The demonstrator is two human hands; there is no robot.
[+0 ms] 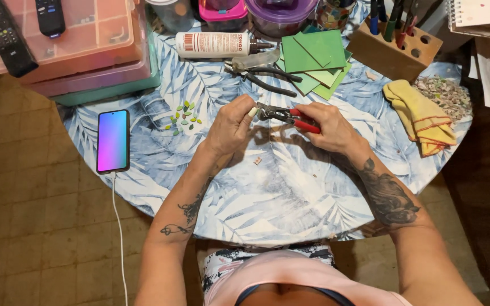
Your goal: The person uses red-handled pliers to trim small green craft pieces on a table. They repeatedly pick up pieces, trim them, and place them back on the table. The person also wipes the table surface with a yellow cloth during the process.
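My right hand (325, 126) grips red-handled nippers (290, 117) above the round table (290, 192) with its blue leaf-print cloth. My left hand (231, 126) has its fingers pinched right at the nippers' jaws; whatever small piece it holds is hidden by the fingertips. Several small green leaf-shaped pieces (184, 117) lie in a cluster on the cloth to the left of my left hand. A stack of green square tiles (313, 59) rests beyond my hands.
Black-handled pliers (265, 78) and a white glue bottle (216, 44) lie behind my hands. A lit phone (113, 140) sits at the left edge, stacked plastic boxes (80, 51) with remotes beyond it. A yellow cloth (423, 116), a chip pile (446, 93) and a wooden pen block (395, 48) stand right.
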